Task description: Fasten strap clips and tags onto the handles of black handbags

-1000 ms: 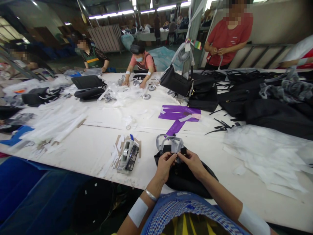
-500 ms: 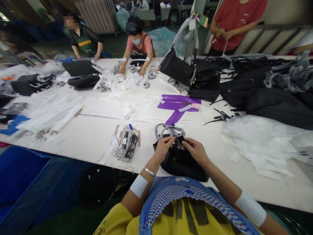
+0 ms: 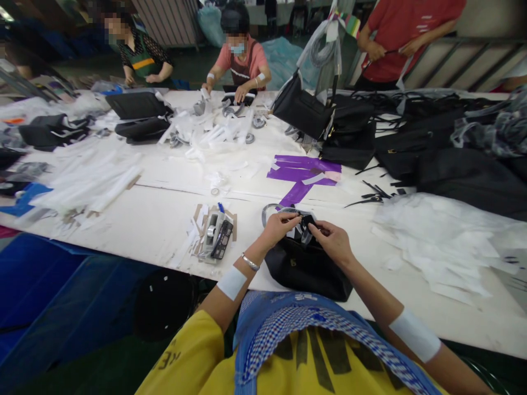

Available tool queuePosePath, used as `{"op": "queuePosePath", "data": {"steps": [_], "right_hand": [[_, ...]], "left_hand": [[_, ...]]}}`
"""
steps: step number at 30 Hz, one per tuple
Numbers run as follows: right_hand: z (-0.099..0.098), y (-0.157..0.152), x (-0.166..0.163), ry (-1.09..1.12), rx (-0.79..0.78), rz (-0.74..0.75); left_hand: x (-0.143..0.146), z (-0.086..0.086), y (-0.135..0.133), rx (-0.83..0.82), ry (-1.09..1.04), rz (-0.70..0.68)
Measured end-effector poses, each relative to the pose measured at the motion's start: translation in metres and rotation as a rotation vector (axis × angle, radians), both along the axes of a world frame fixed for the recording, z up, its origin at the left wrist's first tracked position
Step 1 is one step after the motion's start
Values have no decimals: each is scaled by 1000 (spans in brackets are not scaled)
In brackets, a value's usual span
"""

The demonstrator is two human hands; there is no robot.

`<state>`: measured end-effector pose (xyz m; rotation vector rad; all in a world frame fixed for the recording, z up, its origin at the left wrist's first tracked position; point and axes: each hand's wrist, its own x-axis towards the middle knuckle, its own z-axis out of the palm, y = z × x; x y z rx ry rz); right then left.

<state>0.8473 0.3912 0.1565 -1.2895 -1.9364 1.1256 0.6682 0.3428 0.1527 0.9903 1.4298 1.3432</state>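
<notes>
A black handbag [image 3: 307,271] with a small gold mark lies on the table in front of me. Its handle [image 3: 269,211] is wrapped in clear plastic. Over the bag's top edge, my right hand [image 3: 334,244] pinches a small flat black tag [image 3: 307,221]. My left hand [image 3: 278,229] comes in from the other side with thumb and finger pressed together beside the tag; what lies in that pinch is too small to make out. To the left, a tape dispenser [image 3: 211,230] stands against a dark labelled box [image 3: 222,240].
Purple strips [image 3: 304,170] lie beyond the bag. White sheets [image 3: 436,241] are heaped at right, near black bags [image 3: 465,164]. Another black bag [image 3: 302,107] hangs from a post. White strips [image 3: 86,186] cover the left side. Several co-workers stand across the table [image 3: 173,192].
Both my hands stay at the bag's top, and the black tag has turned slightly between them. My left hand has tipped over more level. Across the table, a co-worker's hands have moved onto a black item.
</notes>
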Motion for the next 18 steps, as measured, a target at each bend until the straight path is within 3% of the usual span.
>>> {"op": "queuePosePath", "data": {"steps": [7, 12, 18], "right_hand": [[6, -1, 4, -107, 56, 50], [10, 8, 9, -174, 120, 251], [14, 16, 11, -232, 156, 385]], "left_hand": [[-5, -2, 10, 45, 291, -83], [-6, 0, 9, 100, 396, -161], [-3, 1, 0, 4, 107, -262]]}}
